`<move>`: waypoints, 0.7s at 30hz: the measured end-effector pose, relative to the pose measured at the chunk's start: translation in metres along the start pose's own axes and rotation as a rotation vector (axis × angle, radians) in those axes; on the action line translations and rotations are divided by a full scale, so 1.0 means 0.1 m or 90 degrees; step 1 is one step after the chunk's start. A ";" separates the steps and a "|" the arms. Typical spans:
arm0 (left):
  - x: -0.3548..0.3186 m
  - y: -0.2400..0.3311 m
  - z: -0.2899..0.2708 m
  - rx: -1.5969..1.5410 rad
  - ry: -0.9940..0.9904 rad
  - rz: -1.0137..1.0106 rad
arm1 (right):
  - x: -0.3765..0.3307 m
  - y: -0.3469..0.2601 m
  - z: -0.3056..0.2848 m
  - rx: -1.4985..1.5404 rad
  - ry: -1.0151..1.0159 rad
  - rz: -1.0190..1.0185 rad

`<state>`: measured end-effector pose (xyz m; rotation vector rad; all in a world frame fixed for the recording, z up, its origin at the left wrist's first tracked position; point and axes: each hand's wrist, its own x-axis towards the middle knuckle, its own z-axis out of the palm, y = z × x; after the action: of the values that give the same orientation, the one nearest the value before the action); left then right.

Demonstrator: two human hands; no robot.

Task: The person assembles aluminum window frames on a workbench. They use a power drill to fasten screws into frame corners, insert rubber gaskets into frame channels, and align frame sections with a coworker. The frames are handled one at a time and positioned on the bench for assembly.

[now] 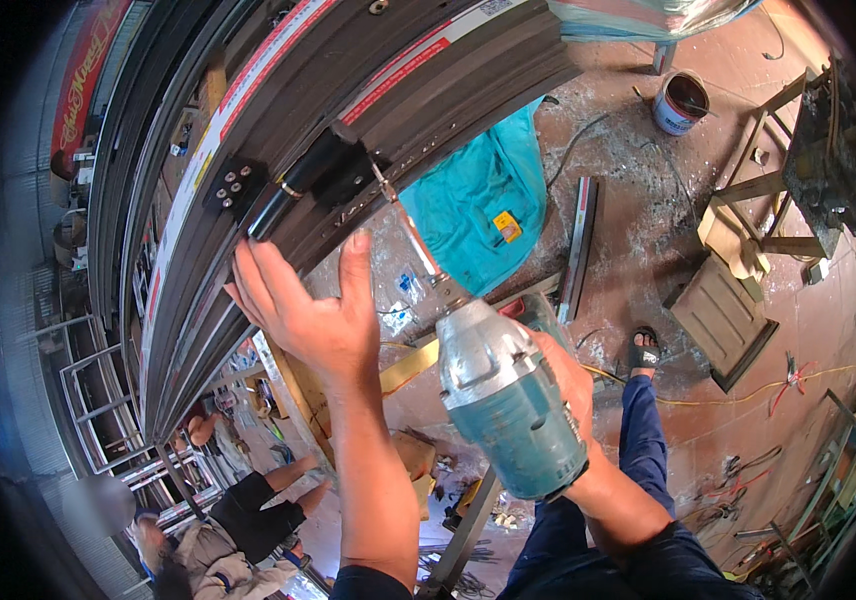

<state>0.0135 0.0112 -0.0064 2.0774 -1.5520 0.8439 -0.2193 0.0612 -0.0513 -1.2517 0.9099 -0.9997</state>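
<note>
My right hand [570, 385] is wrapped round the handle of a teal and silver power drill [513, 400]. A long bit [416, 238] runs from its chuck toward a dark metal frame [468, 75], its tip beside a row of small holes. My left hand [313, 315] has its fingers stretched out, thumb apart, and its fingertips rest against the frame's edge. Just above those fingers, a black cylindrical hinge [306, 178] lies across the frame. A black plate with several screws [235, 185] sits to the hinge's left.
Under the frame lies a teal cloth [483, 195]. A paint bucket [681, 103], a short metal profile [581, 245] and a wooden stand [748, 190] are on the tiled floor, with a yellow cable [728, 400] farther right. Another person [258, 510] is at the lower left.
</note>
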 end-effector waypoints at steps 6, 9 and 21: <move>0.34 -0.11 0.15 0.024 -0.049 -0.026 | 0.15 -0.05 0.03 -0.070 0.019 -0.077; 0.32 -0.09 0.20 0.008 -0.042 -0.068 | 0.09 -0.01 -0.01 0.011 -0.007 0.039; 0.34 -0.02 0.21 -0.054 0.003 -0.081 | 0.13 -0.02 -0.15 -0.034 -0.062 0.080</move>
<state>0.0268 -0.0262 0.0015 2.0866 -1.4121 0.7238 -0.2294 0.0437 -0.0509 -1.2613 0.9330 -0.8132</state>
